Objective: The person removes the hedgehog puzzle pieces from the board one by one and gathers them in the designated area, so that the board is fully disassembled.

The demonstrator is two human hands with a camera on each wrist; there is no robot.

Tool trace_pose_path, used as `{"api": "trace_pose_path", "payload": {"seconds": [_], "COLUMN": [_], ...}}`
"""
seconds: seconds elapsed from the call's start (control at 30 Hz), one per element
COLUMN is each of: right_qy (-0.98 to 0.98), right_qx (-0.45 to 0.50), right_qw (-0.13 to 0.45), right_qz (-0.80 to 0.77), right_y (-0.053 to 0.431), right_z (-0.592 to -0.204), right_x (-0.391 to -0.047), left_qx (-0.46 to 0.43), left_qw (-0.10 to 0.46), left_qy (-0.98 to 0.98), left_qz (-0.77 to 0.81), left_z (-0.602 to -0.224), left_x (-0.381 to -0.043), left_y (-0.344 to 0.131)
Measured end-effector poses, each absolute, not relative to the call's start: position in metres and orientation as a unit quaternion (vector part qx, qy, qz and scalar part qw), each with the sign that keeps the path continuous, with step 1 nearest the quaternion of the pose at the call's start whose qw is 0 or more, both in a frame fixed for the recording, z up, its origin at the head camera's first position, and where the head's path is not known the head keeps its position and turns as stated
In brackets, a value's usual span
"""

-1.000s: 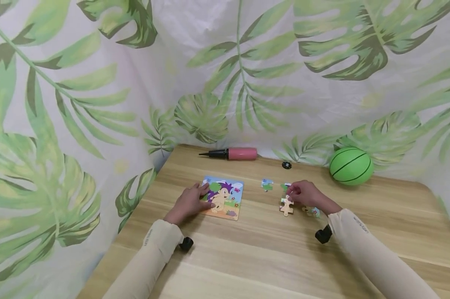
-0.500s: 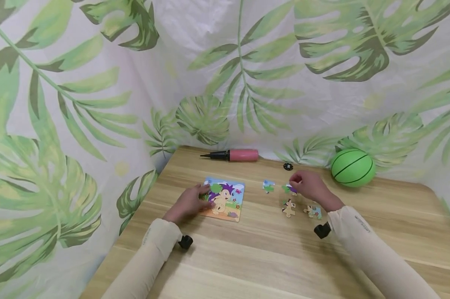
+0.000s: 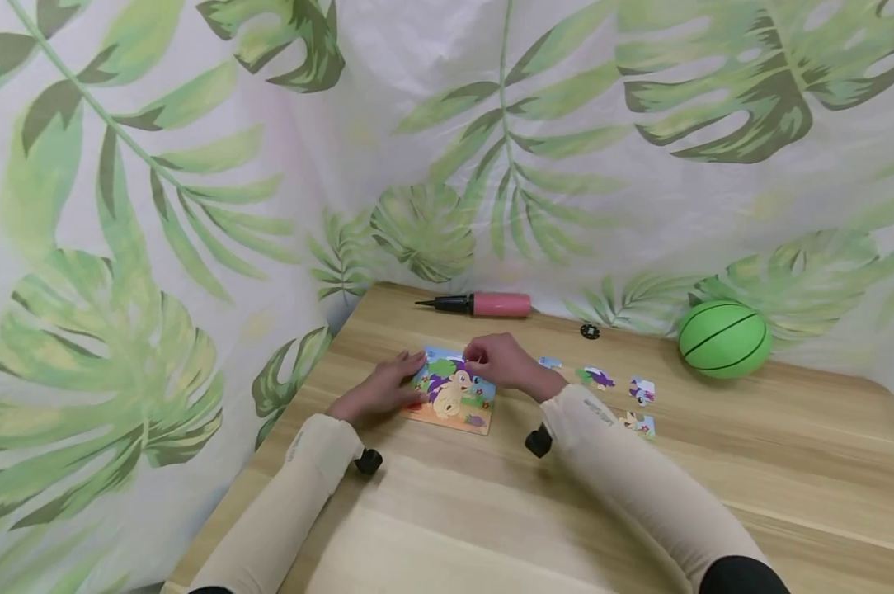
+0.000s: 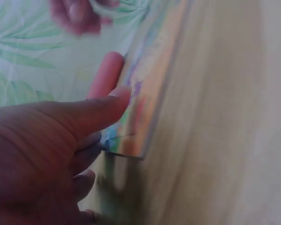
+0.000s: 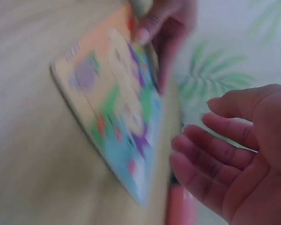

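A square hedgehog jigsaw puzzle (image 3: 447, 408) lies on the wooden table in the head view. My left hand (image 3: 383, 389) holds its left edge. In the left wrist view the thumb (image 4: 110, 110) lies on top, with the other fingers beside and partly below the edge. Over the upper right of the puzzle is my right hand (image 3: 508, 361). Its fingers (image 5: 215, 154) are loosely bent in the right wrist view, with nothing visible between them. Loose puzzle pieces lie to the right, including a purple-and-green one (image 3: 595, 378) and a blue-and-pink one (image 3: 642, 390).
A pink hand pump (image 3: 501, 304) with a black nozzle lies along the table's back edge. Right of it are a small round black object (image 3: 590, 331) and a green ball (image 3: 725, 339). Behind the table hangs a leaf-patterned cloth (image 3: 432, 124).
My right hand has moved left, from the loose pieces to over the puzzle. My left hand stays at the puzzle's left edge. The head view has shifted slightly.
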State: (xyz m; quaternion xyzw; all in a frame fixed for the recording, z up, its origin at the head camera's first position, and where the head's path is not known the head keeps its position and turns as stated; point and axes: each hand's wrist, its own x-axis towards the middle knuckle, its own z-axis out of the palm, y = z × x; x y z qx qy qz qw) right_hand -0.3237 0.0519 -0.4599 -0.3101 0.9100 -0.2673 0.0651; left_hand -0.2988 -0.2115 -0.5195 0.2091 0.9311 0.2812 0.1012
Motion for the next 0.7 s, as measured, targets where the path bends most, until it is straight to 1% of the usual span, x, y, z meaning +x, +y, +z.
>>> {"api": "trace_pose_path", "payload": {"seconds": [0.17, 0.3, 0.4, 0.6, 0.7], "right_qy": [0.913, 0.921, 0.926, 0.93, 0.933], "right_qx": [-0.34, -0.348, -0.329, -0.266, -0.236], "right_qw": [0.083, 0.063, 0.054, 0.107, 0.114], "right_qz": [-0.209, -0.163, -0.178, -0.231, -0.246], "right_y": [0.021, 0.002, -0.007, -0.016, -0.016], "right_z": [-0.474, -0.486, -0.493, -0.498, -0.496], "right_x": [-0.325, -0.323, -0.323, -0.324, -0.327], "left_qx": [0.226, 0.225, 0.22, 0.206, 0.201], "left_qw": [0.108, 0.11, 0.107, 0.107, 0.107], "left_qy": [0.928, 0.931, 0.934, 0.931, 0.93], "left_qz": [0.274, 0.266, 0.262, 0.283, 0.288], "left_z": [-0.519, -0.521, -0.522, -0.522, -0.521], "left_x": [-0.307, -0.306, -0.303, -0.298, -0.298], "left_y": [-0.206, -0.207, -0.208, -0.209, -0.207]}}
